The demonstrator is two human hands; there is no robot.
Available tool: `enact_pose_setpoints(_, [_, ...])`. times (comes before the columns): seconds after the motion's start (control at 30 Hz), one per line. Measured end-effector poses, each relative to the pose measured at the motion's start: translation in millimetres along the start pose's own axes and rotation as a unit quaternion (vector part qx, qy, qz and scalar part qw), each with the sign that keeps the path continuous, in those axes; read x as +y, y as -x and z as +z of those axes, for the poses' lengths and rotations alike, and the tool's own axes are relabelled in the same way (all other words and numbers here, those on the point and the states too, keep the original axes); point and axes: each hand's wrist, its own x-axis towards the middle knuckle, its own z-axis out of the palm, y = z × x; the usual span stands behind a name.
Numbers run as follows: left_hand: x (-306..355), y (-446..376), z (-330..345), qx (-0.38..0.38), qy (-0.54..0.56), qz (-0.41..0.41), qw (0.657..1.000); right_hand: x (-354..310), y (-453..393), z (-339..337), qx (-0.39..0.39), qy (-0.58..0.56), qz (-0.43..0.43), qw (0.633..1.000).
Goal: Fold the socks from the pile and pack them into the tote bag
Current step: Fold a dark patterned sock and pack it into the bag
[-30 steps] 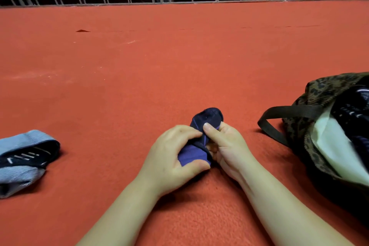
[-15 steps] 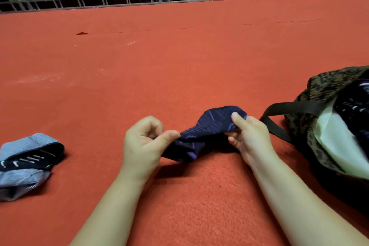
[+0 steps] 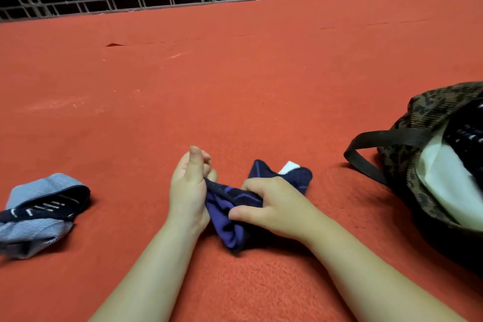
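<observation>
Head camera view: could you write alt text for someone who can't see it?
Two bare hands, left hand and right hand, grip a dark navy and purple knitted sock on a red carpeted surface. A light blue and navy sock pile lies at left; an open camouflage-patterned fabric tote bag sits at right.

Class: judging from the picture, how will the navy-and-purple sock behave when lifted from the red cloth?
Probably floppy: the navy-and-purple sock bunches and creases between the left hand and right hand. Likely light, since fingers alone hold it. Being soft knit fabric, it is unlikely to slip or roll.
</observation>
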Motion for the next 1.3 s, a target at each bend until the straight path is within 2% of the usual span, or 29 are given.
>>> enact_pose_setpoints(0.1, [1.5, -7.2, -7.6, 0.055, -0.097, 0.094, 0.989, 2.6, -2.0, -2.1, 0.056, -0.131, 0.071, 0.987])
enact_pose_setpoints(0.17, [2.8, -7.8, -15.4, 0.046, -0.190, 0.210, 0.958, 7.3, -4.6, -5.2, 0.131, -0.221, 0.124, 0.958])
enact_pose_setpoints(0.23, [4.0, -0.5, -16.6, -0.038, -0.250, 0.298, 0.920, 12.7, -7.1, -9.4, 0.207, -0.302, 0.166, 0.916])
enact_pose_setpoints(0.3, [4.1, 12.6, -9.9, -0.142, -0.300, 0.335, 0.882, 15.4, -7.2, -11.2, 0.247, -0.351, 0.191, 0.883])
enact_pose_setpoints(0.37, [-0.3, 20.8, -4.9, -0.202, -0.375, 0.318, 0.847, 15.4, -6.1, -10.8, 0.259, -0.378, 0.199, 0.866])
enact_pose_setpoints(0.4, [-3.4, 22.3, -2.8, -0.199, -0.418, 0.285, 0.840, 16.5, -5.5, -10.8, 0.260, -0.392, 0.198, 0.860])
enact_pose_setpoints(0.43, [-5.8, 22.4, -0.7, -0.169, -0.449, 0.241, 0.843, 16.6, -5.0, -11.3, 0.259, -0.408, 0.191, 0.854])
enact_pose_setpoints(0.5, [-7.1, 19.3, 1.2, -0.097, -0.456, 0.149, 0.872, 14.4, -4.0, -12.6, 0.254, -0.428, 0.172, 0.850])
enact_pose_setpoints(0.63, [0.9, 12.7, 2.4, -0.102, -0.369, 0.033, 0.923, 14.7, -4.1, -22.1, 0.273, -0.435, 0.150, 0.845])
enact_pose_setpoints(0.67, [2.1, 11.5, 2.5, -0.099, -0.348, 0.037, 0.931, 15.9, -4.1, -25.7, 0.273, -0.426, 0.145, 0.850])
enact_pose_setpoints(0.73, [5.0, 8.9, 2.2, -0.074, -0.327, 0.103, 0.936, 19.4, -2.6, -31.6, 0.237, -0.386, 0.130, 0.882])
enact_pose_setpoints(0.83, [9.7, 7.0, -0.4, -0.024, -0.249, 0.154, 0.956, 20.4, 4.0, -38.1, 0.099, -0.364, 0.120, 0.918])
enact_pose_setpoints(0.9, [13.6, 8.7, -1.0, -0.027, -0.222, 0.160, 0.961, 20.9, 9.6, -41.5, -0.031, -0.362, 0.122, 0.924])
enact_pose_setpoints(0.93, [16.6, 10.3, 1.1, -0.039, -0.220, 0.161, 0.962, 21.7, 12.9, -43.1, -0.071, -0.366, 0.115, 0.921])
enact_pose_setpoints(1.0, [28.0, 12.6, 7.2, -0.048, -0.199, 0.151, 0.967, 19.8, 18.2, -44.3, -0.100, -0.407, 0.084, 0.904])
enact_pose_setpoints(1.07, [49.5, 12.1, 15.6, -0.045, -0.157, 0.159, 0.974, 10.2, 22.3, -43.2, -0.099, -0.479, 0.055, 0.871])
enact_pose_setpoints(1.13, [75.2, 8.3, 26.9, -0.060, -0.121, 0.183, 0.974, -9.0, 22.7, -45.2, -0.064, -0.535, 0.043, 0.842])
enact_pose_setpoints(1.2, [94.0, -6.5, 41.7, -0.087, -0.132, 0.224, 0.962, -23.0, 13.5, -52.7, 0.001, -0.503, 0.034, 0.864])
enact_pose_setpoints(1.3, [92.6, -42.6, 58.0, -0.071, -0.238, 0.253, 0.935, -21.4, -11.8, -66.7, 0.079, -0.330, 0.061, 0.939])
